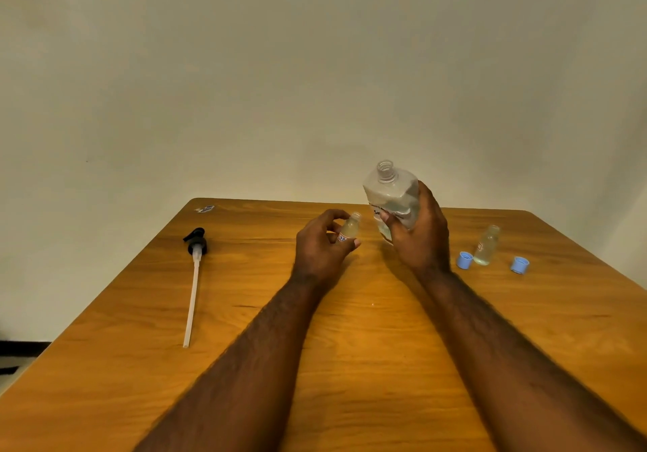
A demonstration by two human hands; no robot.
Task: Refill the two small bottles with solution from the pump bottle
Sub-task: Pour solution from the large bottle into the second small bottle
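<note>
Partly hidden small bottle (351,228), left hand (320,246), pump bottle (392,190) label (378,211) unreadable

The lower centre of the surface (350,339) lies open for passing, while the pump (193,276) lies along the left and a small bottle (487,245) with two blue caps (465,260) crowds the right.

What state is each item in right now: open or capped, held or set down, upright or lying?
pump bottle: pump off, neck open, gripped by the right hand
held small bottle: uncapped, pinched by the left hand
standing small bottle: uncapped, upright on the table, untouched
pump head: removed, lying flat on the table
inner blue cap: off, beside the standing small bottle
outer blue cap: off, on its other side
</note>
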